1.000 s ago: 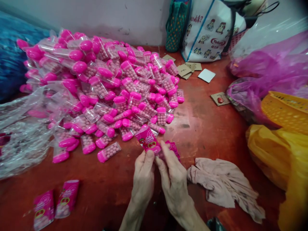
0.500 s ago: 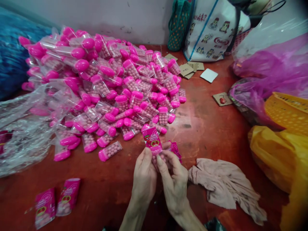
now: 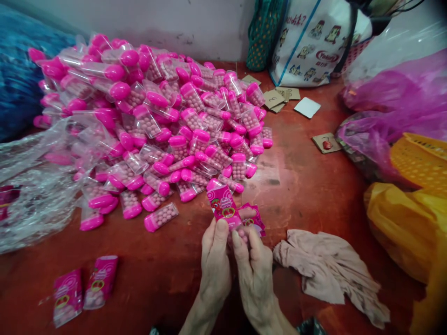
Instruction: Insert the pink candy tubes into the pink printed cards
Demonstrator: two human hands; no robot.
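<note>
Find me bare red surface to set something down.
Bare: red surface between the two labelled tubes and the left hand; also between the tube pile and yellow bag, beyond the cloth. Crowded: the tube pile itself, and the right edge with purple bag and basket.

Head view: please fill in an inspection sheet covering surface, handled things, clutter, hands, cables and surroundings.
Surface: red surface, scuffed in places.
Handled things: pink-sleeved container, held; loose pile of pink-capped containers beyond; two more sleeved containers at lower left; pink printed pieces just past the right hand.
Clutter: crumpled cloth, cardboard pieces, clear plastic.
Hands: left hand and right hand both grip the pink-sleeved container.
Cables: thin dark strand at top right; cannot tell whether cable.
Surroundings: wall, white printed bag, yellow basket, purple bag.
</note>
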